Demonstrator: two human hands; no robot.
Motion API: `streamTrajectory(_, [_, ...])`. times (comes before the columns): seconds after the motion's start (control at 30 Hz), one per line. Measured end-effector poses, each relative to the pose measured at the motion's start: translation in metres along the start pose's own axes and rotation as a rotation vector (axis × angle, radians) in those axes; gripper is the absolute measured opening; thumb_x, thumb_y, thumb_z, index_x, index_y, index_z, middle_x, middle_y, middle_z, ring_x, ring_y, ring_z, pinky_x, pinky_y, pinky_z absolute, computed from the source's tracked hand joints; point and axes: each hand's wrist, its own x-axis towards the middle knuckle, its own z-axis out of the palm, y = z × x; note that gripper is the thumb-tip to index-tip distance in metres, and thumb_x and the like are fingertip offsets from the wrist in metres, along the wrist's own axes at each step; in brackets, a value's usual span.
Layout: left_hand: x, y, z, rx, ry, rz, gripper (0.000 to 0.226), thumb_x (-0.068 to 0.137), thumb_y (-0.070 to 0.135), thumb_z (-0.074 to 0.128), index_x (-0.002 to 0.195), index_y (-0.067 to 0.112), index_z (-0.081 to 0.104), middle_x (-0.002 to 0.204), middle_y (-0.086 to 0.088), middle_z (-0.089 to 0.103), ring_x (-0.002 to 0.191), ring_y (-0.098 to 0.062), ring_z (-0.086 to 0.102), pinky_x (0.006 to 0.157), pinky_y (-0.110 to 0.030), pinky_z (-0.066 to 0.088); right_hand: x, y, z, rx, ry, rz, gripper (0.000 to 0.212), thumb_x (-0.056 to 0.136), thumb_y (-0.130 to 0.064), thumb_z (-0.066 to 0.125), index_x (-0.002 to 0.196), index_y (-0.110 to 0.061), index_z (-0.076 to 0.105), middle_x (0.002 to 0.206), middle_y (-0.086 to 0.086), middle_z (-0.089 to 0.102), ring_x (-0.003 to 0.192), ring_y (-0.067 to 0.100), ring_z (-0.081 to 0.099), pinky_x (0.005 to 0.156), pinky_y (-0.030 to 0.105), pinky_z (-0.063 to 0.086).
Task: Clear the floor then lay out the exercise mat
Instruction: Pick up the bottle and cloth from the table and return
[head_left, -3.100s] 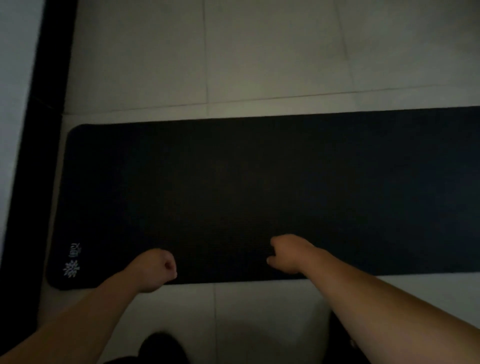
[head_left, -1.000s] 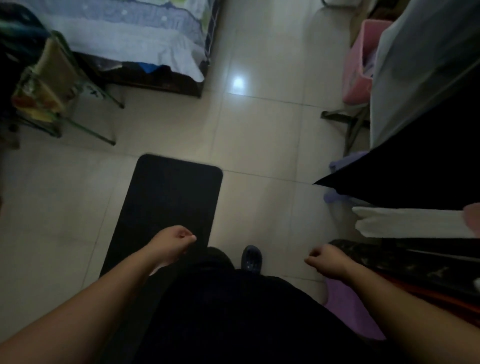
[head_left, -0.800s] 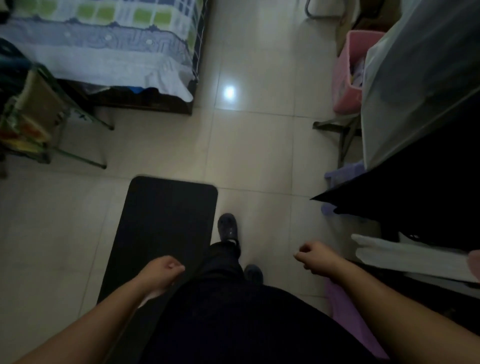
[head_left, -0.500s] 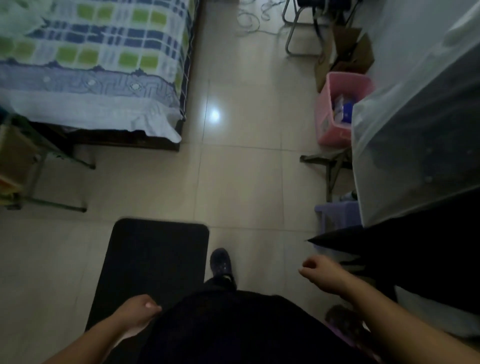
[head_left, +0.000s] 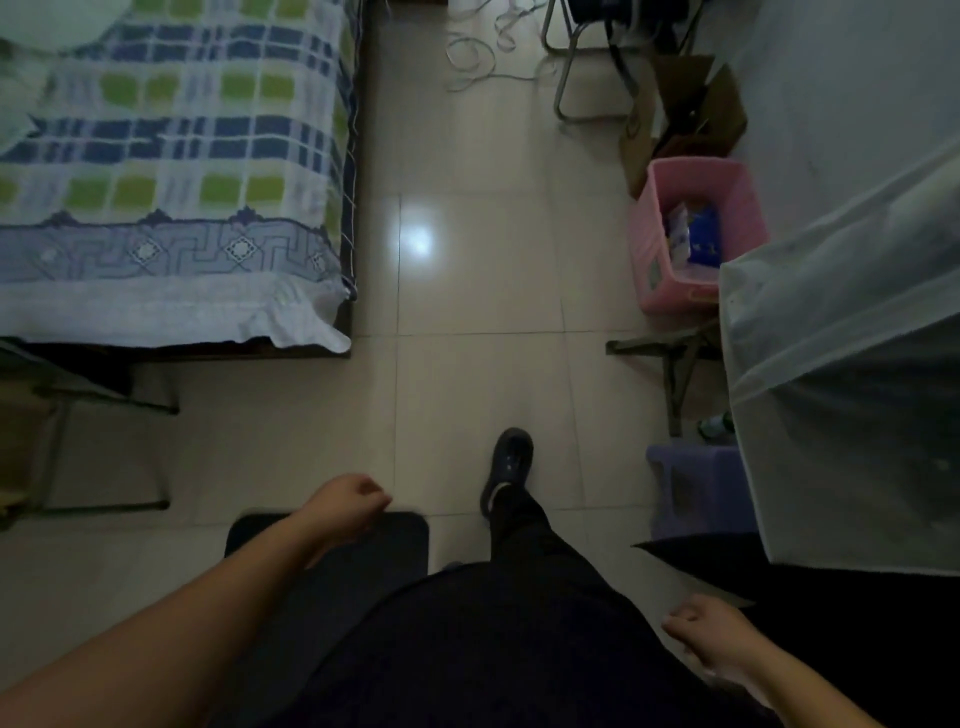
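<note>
The black exercise mat (head_left: 400, 545) lies flat on the tiled floor at the bottom of the view, its far rounded end showing, the rest hidden under my arm and dark trousers. My left hand (head_left: 347, 501) hangs above that far end in a loose fist, holding nothing. My right hand (head_left: 706, 631) is at the lower right beside my hip, fingers curled, also with nothing in it. My dark shoe (head_left: 508, 462) is stepping forward on the bare tiles just right of the mat.
A bed with a checked cover (head_left: 171, 171) fills the upper left. A metal rack (head_left: 88, 447) stands at the left. To the right are a pink bin (head_left: 654, 249), a purple stool (head_left: 696, 488), a net-draped table (head_left: 852, 364), and cardboard boxes (head_left: 685, 109) with cables farther off.
I have stood up from the mat and turned, walking along it toward its far end. My left hand swung forward, my right hand swung back, and the view tilted up toward the bed.
</note>
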Motion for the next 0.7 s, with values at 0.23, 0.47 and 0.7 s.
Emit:
streamTrajectory(0.23, [0.042, 0.077, -0.044, 0.265, -0.06, -0.074, 0.027, 0.091, 0.033, 0.059, 0.106, 0.011, 0.067, 0.099, -0.008, 0.068, 0.08, -0.018, 0.059, 0.07, -0.025, 0.046, 0.075, -0.107, -0.098, -0.126, -0.16, -0.064, 0.023, 0.09, -0.023, 0.06, 0.07, -0.011, 0.059, 0.068, 0.006, 0.056, 0.061, 0.018, 0.049, 0.055, 0.026, 0.036])
streamTrajectory(0.47, [0.077, 0.155, -0.108, -0.179, 0.11, -0.13, 0.007, 0.094, 0.028, 0.054, 0.092, 0.024, 0.06, 0.1, -0.007, 0.066, 0.092, -0.022, 0.064, 0.077, -0.035, 0.054, 0.139, -0.276, -0.224, -0.016, -0.061, -0.236, 0.025, 0.092, -0.031, 0.061, 0.097, -0.007, 0.066, 0.093, 0.014, 0.069, 0.088, 0.031, 0.068, 0.066, 0.033, 0.051])
streamTrajectory(0.7, [0.124, 0.179, -0.142, -0.107, 0.054, -0.266, 0.022, 0.092, 0.025, 0.058, 0.098, 0.006, 0.065, 0.09, -0.011, 0.066, 0.078, -0.023, 0.061, 0.063, -0.025, 0.046, 0.167, -0.436, -0.295, 0.034, -0.037, -0.415, 0.023, 0.09, -0.033, 0.061, 0.097, -0.011, 0.066, 0.097, 0.013, 0.069, 0.093, 0.03, 0.067, 0.086, 0.047, 0.056])
